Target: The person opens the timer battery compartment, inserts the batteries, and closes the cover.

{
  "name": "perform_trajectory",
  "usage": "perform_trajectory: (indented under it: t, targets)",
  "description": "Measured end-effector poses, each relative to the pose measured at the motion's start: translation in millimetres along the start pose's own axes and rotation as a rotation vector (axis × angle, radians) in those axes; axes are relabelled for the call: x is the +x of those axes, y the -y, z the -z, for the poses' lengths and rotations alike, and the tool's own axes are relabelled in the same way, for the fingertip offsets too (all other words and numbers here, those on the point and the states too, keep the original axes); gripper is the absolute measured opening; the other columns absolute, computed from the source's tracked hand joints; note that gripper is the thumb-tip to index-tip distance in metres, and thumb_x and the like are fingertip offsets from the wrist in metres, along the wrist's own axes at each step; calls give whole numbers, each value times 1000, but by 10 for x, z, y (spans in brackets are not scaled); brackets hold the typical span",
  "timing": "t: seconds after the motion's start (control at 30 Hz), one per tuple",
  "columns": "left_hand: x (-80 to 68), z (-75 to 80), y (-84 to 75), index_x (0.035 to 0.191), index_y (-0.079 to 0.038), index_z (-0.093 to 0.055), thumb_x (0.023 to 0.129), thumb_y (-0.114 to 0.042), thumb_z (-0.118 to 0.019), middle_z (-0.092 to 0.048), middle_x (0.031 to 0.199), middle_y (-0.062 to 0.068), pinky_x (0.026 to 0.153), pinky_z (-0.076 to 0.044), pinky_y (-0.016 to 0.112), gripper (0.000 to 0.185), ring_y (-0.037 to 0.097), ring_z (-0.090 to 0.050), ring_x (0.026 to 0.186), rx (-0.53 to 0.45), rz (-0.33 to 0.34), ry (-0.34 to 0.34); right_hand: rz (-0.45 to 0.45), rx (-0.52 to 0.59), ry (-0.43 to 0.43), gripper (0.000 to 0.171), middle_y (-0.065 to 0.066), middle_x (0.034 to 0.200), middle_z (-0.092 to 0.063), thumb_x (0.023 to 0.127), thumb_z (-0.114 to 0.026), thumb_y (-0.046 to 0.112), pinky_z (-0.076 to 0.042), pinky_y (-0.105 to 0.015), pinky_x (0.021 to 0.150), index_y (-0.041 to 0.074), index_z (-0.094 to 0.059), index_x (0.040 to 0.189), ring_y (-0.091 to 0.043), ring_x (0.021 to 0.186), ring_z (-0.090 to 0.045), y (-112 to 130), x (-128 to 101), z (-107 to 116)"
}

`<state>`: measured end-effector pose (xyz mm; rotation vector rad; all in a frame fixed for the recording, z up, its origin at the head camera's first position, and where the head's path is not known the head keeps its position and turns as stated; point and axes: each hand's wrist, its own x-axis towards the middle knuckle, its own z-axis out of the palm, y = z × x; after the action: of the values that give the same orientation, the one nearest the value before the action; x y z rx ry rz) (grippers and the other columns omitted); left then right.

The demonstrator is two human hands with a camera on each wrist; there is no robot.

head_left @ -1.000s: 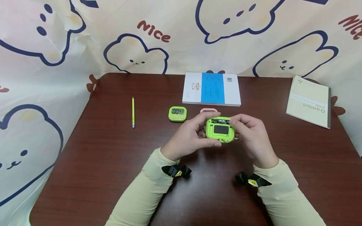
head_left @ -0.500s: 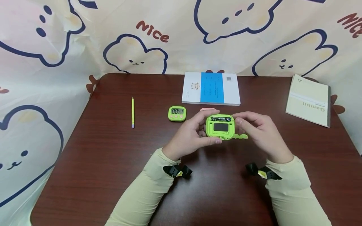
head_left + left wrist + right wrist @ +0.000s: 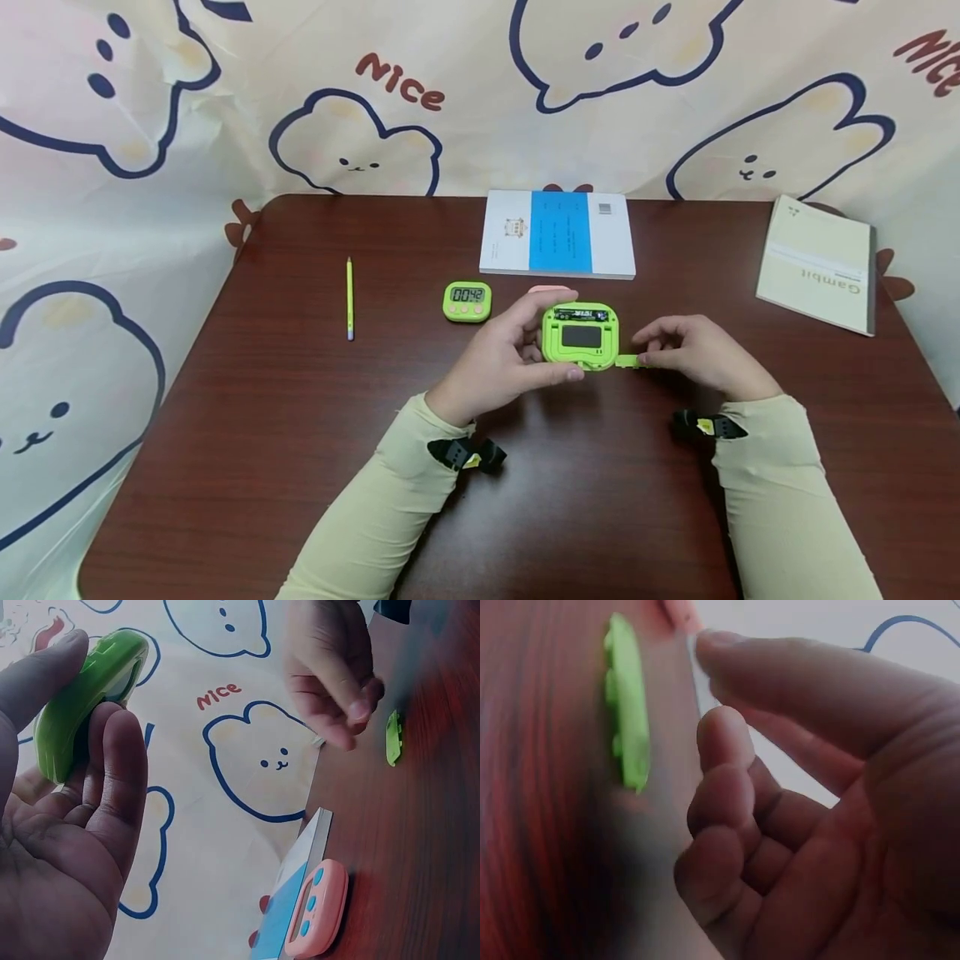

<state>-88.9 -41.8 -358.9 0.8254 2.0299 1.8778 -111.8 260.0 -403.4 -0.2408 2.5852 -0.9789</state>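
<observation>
Holding the green timer (image 3: 581, 335) back-up above the desk (image 3: 300, 400), battery bay exposed, the left hand (image 3: 501, 363) grips its edges. The right hand (image 3: 693, 354), fingers loosely curled and holding nothing, hovers by the loose cover (image 3: 627, 361) lying on the desk; picking it up seems next.

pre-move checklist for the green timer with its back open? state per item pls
1. Left hand grips the green timer, back facing the camera: ok.
2. Battery bay at the timer's top edge uncovered, cell visible inside: ok.
3. Battery cover lies on the table beside the timer, apart from it: ok.
4. Right hand holds nothing, fingers loosely curled next to the cover: ok.
5. Cell polarity: cannot tell.
6. Second green timer and pink timer sit clear of both hands: ok.
</observation>
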Motion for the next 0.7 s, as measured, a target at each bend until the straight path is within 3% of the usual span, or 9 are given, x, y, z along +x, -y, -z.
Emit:
perform_trajectory:
  t: [0.37,0.5,0.6,0.7]
  targets:
    - [5,3,9,144,-14,-47,82,-3,-83,-61,129,7,82,-60,33,73,16,-68,99,-5,0,-1,-36,-93,23,13,-1,76,-60,85,-77,15,-42,-31,62,7,-72,94,-19,71,-52,-40,34,-63]
    - [4,2,12,144,-14,-46,82,-3,-82,-60,131,6,83,-60,35,72,15,-67,100,1,-8,5,-7,-57,-142,12,-4,84,-66,90,-75,19,-46,-32,66,8,-70,95,-21,76,-56,71,18,-71]
    - [3,1,16,144,-16,-46,83,-5,-82,-58,132,4,81,-60,35,72,15,-67,98,15,-12,9,22,26,-307,17,-6,94,-71,94,-73,24,-47,-29,69,10,-73,103,-21,83,-58,206,-39,-61]
    - [0,-3,18,145,-17,-47,83,-6,-83,-54,137,0,80,-60,33,73,15,-67,97,37,-9,6,48,111,-416,20,-3,100,-73,95,-72,26,-47,-24,71,12,-75,108,-16,88,-59,372,-124,-48]
